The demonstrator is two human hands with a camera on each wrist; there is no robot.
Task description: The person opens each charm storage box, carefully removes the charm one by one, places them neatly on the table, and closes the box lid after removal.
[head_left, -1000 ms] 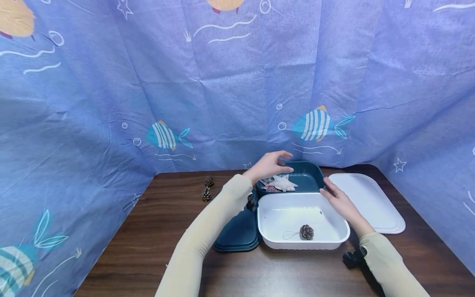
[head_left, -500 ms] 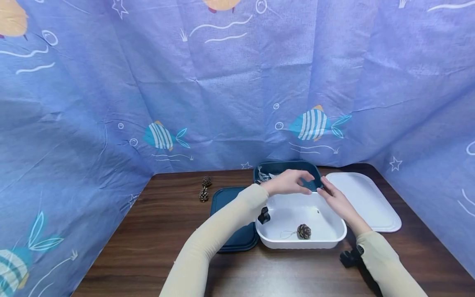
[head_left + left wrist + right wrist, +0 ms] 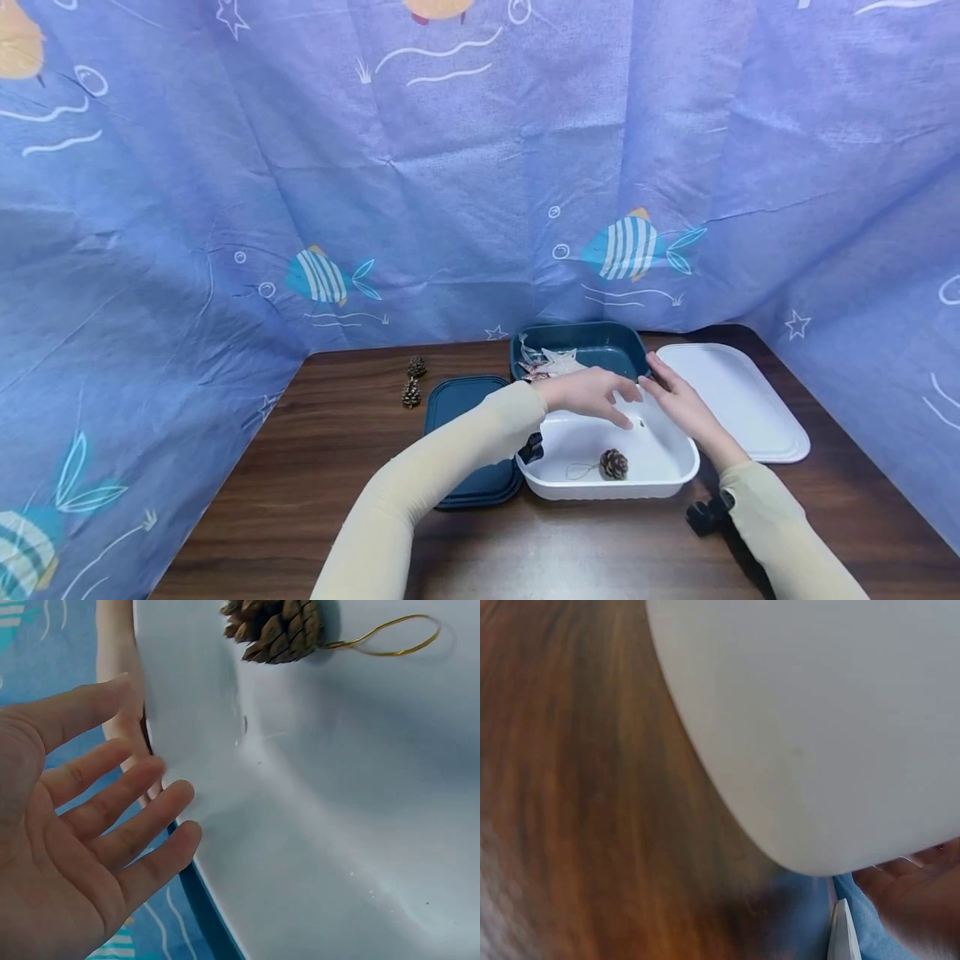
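Observation:
A white plastic tub (image 3: 577, 450) stands near the middle of the table, with a brown pine cone (image 3: 613, 464) on a thin gold loop (image 3: 397, 636) inside it. My left hand (image 3: 592, 393) hovers over the tub's back part, fingers spread and holding nothing, as the left wrist view shows. At the tub's back right corner my right hand (image 3: 681, 408) has its fingers fairly straight and lies against the rim. Behind stands a dark teal tub (image 3: 611, 346) with a white starfish (image 3: 558, 361) and other small pieces in its left part, partly hidden by my left hand.
Dark teal lids (image 3: 472, 400) lie left of the white tub, partly under my left arm. A white lid (image 3: 738, 404) lies to the right. Two pine cones (image 3: 411, 392) sit at the back left of the wooden table (image 3: 330, 467). A blue fish-print cloth (image 3: 450, 208) hangs behind.
My left hand has moved from above the teal tub forward and slightly right, over the white tub. The starfish shows again. My right hand has stayed at the corner.

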